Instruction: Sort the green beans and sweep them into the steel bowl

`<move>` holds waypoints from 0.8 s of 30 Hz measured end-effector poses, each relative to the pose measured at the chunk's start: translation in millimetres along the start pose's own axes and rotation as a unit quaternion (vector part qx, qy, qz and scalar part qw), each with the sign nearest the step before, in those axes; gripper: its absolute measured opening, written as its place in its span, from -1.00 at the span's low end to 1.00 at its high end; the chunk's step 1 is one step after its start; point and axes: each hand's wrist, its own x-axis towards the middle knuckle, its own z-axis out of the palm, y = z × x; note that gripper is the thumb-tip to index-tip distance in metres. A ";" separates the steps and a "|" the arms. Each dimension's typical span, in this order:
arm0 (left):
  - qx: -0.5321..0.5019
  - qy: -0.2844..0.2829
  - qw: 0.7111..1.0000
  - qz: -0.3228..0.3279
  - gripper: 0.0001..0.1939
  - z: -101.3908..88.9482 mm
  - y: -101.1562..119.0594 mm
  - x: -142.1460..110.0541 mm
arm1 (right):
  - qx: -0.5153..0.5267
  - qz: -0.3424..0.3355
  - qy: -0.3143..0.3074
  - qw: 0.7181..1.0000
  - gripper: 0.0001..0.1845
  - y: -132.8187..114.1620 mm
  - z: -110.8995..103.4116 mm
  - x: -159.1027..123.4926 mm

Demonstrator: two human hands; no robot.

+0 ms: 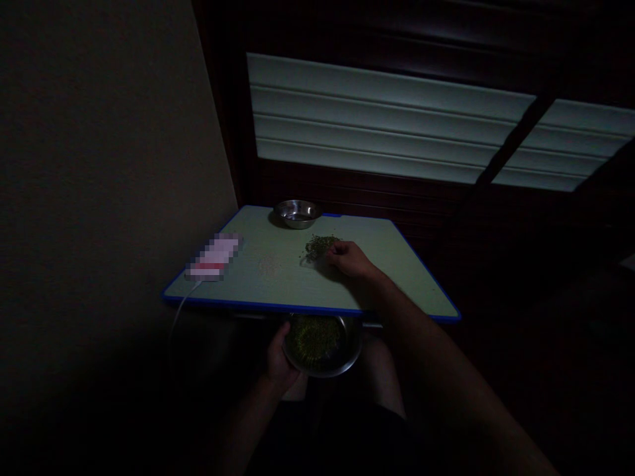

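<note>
My left hand (281,360) grips the left rim of a metal bowl (347,363), thumb over the edge. The bowl is held tilted above my lap, just under the table's near edge, with small green beans or grains (313,340) inside. My right hand (348,258) is over the tabletop with its fingers curled together at the right side of a loose pile of similar small green grains (317,246). Whatever lies between those fingertips is too dark and small to make out. A second metal bowl (297,215) stands upright behind the pile, near the far edge.
The small pale table (397,284) has a blue rim. On its left lies a phone-like device (213,258), blurred out, with a white cable (181,307) running over the edge. A faint pale patch (269,266) marks the tabletop. A wall (124,132) borders the left; dark slatted panels rise behind.
</note>
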 end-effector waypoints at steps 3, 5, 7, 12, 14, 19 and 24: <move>0.002 0.000 1.000 0.002 -0.77 0.7 0.7 -0.5 | -0.013 -0.039 0.092 0.995 -0.86 9.1 4.8 10.0; 0.001 0.001 1.000 0.004 -0.76 0.2 0.7 -0.1 | -0.017 -0.057 0.128 0.990 -0.87 14.2 6.0 10.9; 0.005 0.005 1.000 -0.002 -0.76 -0.8 0.4 0.8 | -0.025 -0.066 0.137 0.988 -0.87 17.8 5.8 9.5; 0.004 0.008 1.000 -0.004 -0.76 -2.3 -0.2 1.7 | -0.060 -0.080 0.144 0.984 -0.87 20.9 4.3 6.4; 0.001 0.002 1.000 -0.001 -0.76 -2.5 -0.1 1.5 | -0.082 -0.077 0.143 0.983 -0.87 21.3 4.1 6.3; -0.007 -0.004 1.000 -0.011 -0.75 -3.1 -0.1 1.8 | -0.140 -0.081 0.125 0.979 -0.85 23.4 3.3 6.8; 0.007 0.013 1.000 -0.013 -0.75 -2.9 0.1 2.0 | -0.166 -0.086 0.128 0.974 -0.85 23.9 3.0 6.5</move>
